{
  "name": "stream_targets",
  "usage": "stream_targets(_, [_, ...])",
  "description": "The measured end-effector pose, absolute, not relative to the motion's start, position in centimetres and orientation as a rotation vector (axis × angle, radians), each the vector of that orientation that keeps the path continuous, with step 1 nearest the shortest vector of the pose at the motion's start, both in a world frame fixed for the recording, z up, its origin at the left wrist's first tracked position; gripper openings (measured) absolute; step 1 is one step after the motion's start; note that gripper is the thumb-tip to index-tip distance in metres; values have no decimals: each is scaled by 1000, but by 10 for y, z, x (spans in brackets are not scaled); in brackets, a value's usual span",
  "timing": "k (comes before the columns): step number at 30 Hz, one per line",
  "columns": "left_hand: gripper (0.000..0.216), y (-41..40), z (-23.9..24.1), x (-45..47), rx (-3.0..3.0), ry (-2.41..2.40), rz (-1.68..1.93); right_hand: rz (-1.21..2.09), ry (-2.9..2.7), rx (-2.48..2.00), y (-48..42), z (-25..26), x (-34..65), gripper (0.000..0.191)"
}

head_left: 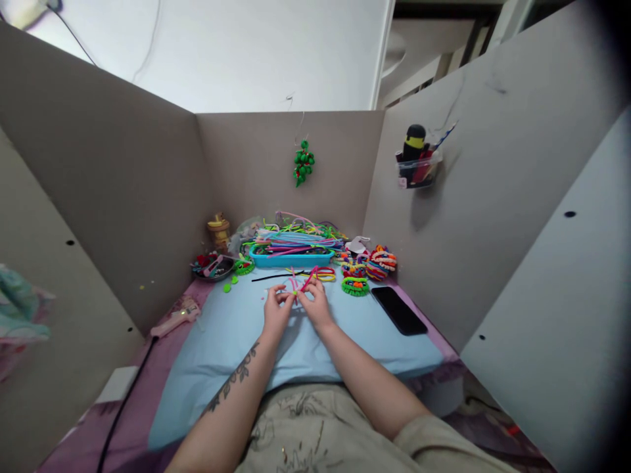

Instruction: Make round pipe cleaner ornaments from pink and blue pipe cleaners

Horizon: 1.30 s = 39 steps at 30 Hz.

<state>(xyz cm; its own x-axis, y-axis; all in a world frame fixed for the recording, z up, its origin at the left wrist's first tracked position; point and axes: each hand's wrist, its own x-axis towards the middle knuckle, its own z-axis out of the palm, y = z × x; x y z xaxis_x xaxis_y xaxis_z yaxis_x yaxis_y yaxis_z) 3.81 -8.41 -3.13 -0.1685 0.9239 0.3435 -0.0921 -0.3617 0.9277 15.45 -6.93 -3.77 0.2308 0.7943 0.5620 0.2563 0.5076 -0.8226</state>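
Note:
Over the middle of the light blue cloth (236,341), both of my hands meet with bent fingers. Between them are pink pipe cleaners (294,282) crossing at a small yellowish middle. My left hand (277,307) pinches the left side of this piece with thumb and finger. On the other side, my right hand (315,305) pinches it near the middle, where a bright pink strand sticks up. Just beyond my fingers lie a black pipe cleaner (271,276) and yellow pipe cleaner loops (326,274). The exact crossing of the strands is too small to make out.
A blue tray (290,261) heaped with pipe cleaners stands at the back. Left are a dark bowl (217,270) and a pink glue gun (176,320) with a cord. Right are colourful fuzzy pieces (380,264) and a black phone (399,310). Grey panels (290,190) enclose the table.

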Motion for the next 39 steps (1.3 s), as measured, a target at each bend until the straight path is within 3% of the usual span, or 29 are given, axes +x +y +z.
stream_targets(15, [40, -87, -30, 41, 1334, 1053, 1602, 756, -1204, -1015, -61, -47, 156, 20])
stream_targets(24, [39, -82, -31, 36, 1219, 983, 1629, 517, -868, -1090, -50, -43, 183, 26])
stream_targets(29, [44, -87, -26, 38, 1154, 842, 1548, 364, -1130, -1124, -41, -44, 201, 41])
stream_targets(36, [48, -93, -19, 36, 1121, 703, 1398, 365, -1256, -1156, -34, -48, 202, 20])
stream_targets(39, [45, -88, -24, 35, 1104, 784, 1466, 450, -1170, -1124, -36, -46, 204, 24])
